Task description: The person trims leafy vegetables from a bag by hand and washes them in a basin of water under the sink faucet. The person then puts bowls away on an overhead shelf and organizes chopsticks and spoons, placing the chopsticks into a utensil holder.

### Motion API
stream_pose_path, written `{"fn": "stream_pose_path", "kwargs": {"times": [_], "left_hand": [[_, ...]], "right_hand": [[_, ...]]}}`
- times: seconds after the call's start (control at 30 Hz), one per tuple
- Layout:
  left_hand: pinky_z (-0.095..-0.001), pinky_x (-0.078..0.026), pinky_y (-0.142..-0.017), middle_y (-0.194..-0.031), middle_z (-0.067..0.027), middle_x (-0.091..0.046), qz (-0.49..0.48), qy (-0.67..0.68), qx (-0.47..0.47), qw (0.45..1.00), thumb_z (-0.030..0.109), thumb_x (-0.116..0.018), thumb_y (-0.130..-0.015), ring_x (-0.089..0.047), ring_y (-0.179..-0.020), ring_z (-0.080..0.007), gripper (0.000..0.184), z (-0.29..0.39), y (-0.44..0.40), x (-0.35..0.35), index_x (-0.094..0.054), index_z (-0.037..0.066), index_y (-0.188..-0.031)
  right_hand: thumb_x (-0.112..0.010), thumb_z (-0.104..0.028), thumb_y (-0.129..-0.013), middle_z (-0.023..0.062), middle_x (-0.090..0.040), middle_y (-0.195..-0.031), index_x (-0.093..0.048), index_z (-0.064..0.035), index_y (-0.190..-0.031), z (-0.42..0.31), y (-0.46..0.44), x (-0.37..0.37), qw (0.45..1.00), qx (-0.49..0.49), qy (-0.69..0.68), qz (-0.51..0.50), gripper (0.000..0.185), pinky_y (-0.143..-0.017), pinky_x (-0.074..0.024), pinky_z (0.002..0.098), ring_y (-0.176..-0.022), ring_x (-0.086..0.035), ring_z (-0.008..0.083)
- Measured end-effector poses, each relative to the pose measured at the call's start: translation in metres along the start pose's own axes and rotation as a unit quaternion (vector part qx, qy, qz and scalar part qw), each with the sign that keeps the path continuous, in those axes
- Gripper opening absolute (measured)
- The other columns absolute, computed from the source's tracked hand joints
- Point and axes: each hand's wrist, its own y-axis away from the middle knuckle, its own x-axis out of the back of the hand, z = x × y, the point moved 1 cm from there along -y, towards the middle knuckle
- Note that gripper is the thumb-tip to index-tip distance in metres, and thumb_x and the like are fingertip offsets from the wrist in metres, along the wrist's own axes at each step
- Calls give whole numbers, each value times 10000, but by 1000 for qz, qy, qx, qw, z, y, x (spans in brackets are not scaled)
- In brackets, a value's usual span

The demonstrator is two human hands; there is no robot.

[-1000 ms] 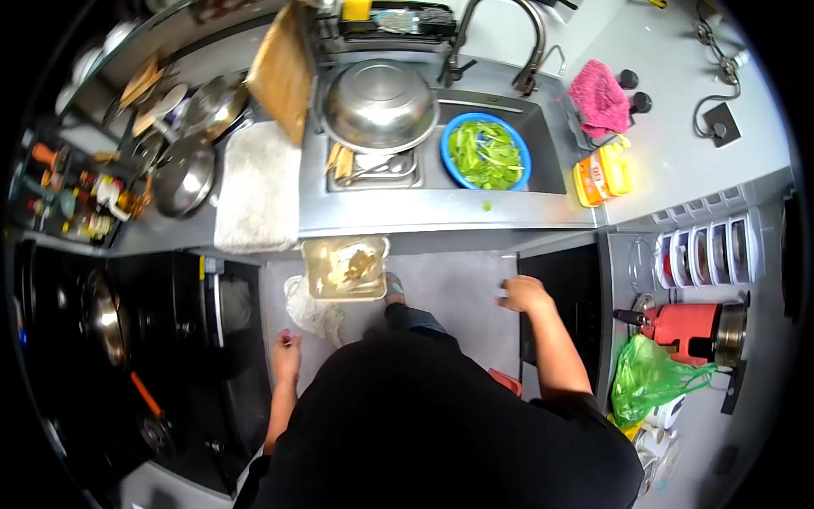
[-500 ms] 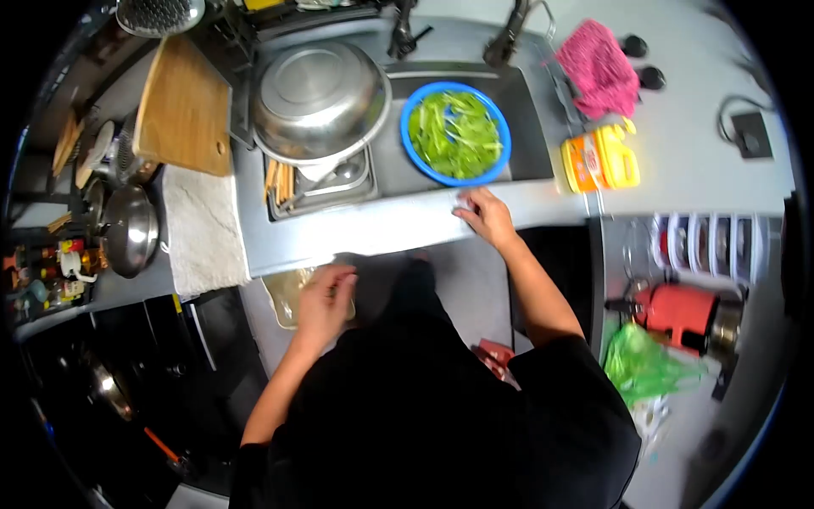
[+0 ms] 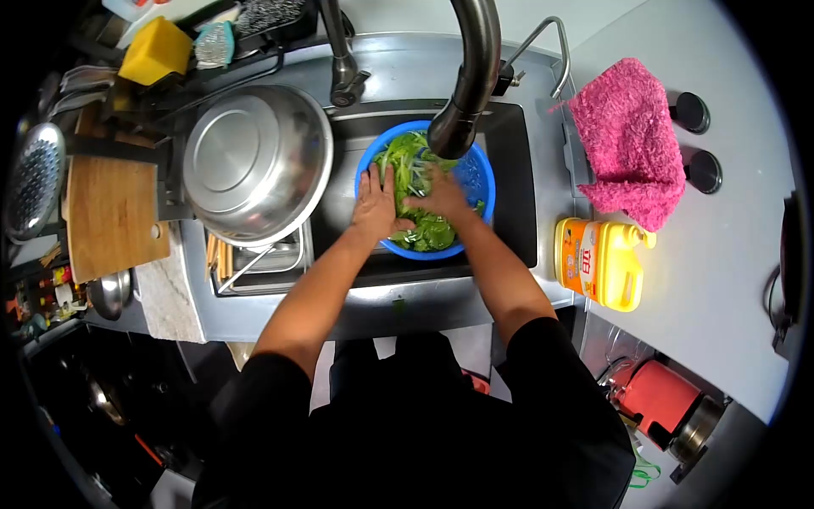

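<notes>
Leafy greens (image 3: 430, 234) lie in a round blue basin (image 3: 487, 182) inside the dark sink (image 3: 515, 187). My left hand (image 3: 373, 204) rests on the greens at the basin's left side, fingers stretched out and spread. Over the greens on the right, my right hand (image 3: 443, 197) is smeared by motion, so its grip cannot be made out. A dark faucet (image 3: 458, 119) hangs above the basin's back edge and hides part of it.
An upturned steel bowl (image 3: 242, 161) sits left of the basin, over a rack holding chopsticks (image 3: 220, 259). To the right are a yellow detergent jug (image 3: 602, 263) and a pink cloth (image 3: 632, 136). A wooden cutting board (image 3: 114, 212) stands far left.
Both hands have moved into the basin: the left from below the counter, the right from the sink's front edge. The view has shifted closer to the sink, and the greens look more bunched.
</notes>
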Motion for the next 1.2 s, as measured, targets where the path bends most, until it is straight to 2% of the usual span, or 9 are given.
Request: {"fn": "stream_pose_path", "kwargs": {"times": [0.07, 0.27, 0.47, 0.57, 0.7, 0.83, 0.97, 1.13, 1.2], "left_hand": [[-484, -283, -1204, -1590, -314, -255, 31, -167, -27, 985, 424, -843, -748, -249, -1488, -465, 1141, 2, -17, -17, -189, 3, -1583], [-419, -500, -964, -1114, -209, -689, 46, 200, 66, 976, 46, -553, -835, -661, -1086, -371, 461, -8, -31, -55, -620, 34, -1291], [-319, -463, -959, -1195, -97, -612, 66, 669, 234, 702, 69, -608, -873, -573, -1119, -210, 427, -5, -2, -61, -550, 56, -1297], [-407, -416, -1055, -1380, -274, -501, 200, 624, 215, 724, 239, -709, -877, -513, -1293, -365, 659, -1, -15, -54, -440, -39, -1411], [-463, -376, -1120, -1486, -256, -441, 268, 300, 32, 915, 333, -713, -889, -440, -1381, -400, 778, -7, -40, -22, -354, -5, -1490], [-509, -324, -1152, -1571, -174, -384, 22, 102, 21, 994, 261, -646, -911, -374, -1441, -390, 725, -2, -52, -31, -331, 49, -1528], [-535, -291, -1171, -1514, -143, -459, -142, 100, -40, 984, 255, -648, -905, -402, -1406, -388, 546, -3, -39, -36, -519, 127, -1420], [-449, -541, -888, -1175, -140, -677, 84, 234, 10, 968, 117, -627, -880, -667, -1018, -381, 149, -16, 2, -32, -727, 85, -986], [-462, -514, -949, -1309, -187, -596, 102, 272, 62, 955, 206, -710, -865, -626, -1113, -397, 344, -15, 17, -12, -651, 73, -1176]], "right_hand": [[-767, -283, -795, 293, -612, -1285, -502, -38, -1405, 13, -5, -23, 996, 73, -27, -43, 710, -1006, -488, 472, -1202, -593, 443], [-806, -403, -772, 274, -611, -1286, -551, -35, -1331, 9, 11, 56, 987, 36, -138, -70, 716, -1029, -466, 470, -1216, -586, 428], [-763, -463, -833, 212, -650, -1289, -594, -103, -1342, -38, -23, 7, 979, -77, -187, -7, 646, -1041, -452, 461, -1177, -625, 409], [-756, -422, -835, 200, -634, -1331, -563, -137, -1377, -26, -10, -16, 993, 7, -73, -91, 642, -1019, -469, 482, -1204, -611, 411], [-755, -449, -833, 224, -623, -1328, -509, -137, -1440, -17, 48, 35, 985, 154, -30, -72, 726, -1012, -483, 489, -1211, -594, 439], [-734, -508, -846, 290, -559, -1382, -492, -88, -1454, -30, 2, 67, 999, 9, -37, 8, 778, -1090, -429, 467, -1281, -540, 444], [-725, -511, -851, 296, -568, -1363, -533, -61, -1413, -3, -73, -20, 994, 79, 0, 80, 746, -1103, -420, 458, -1278, -538, 446], [-761, -408, -825, 210, -541, -1433, -583, -74, -1367, -10, -23, 3, 971, 99, 93, -196, 661, -1085, -435, 459, -1325, -504, 391], [-804, -382, -790, 219, -502, -1468, -544, -109, -1412, -8, 29, 51, 988, 125, -21, -92, 727, -1109, -411, 459, -1379, -443, 390]]}}
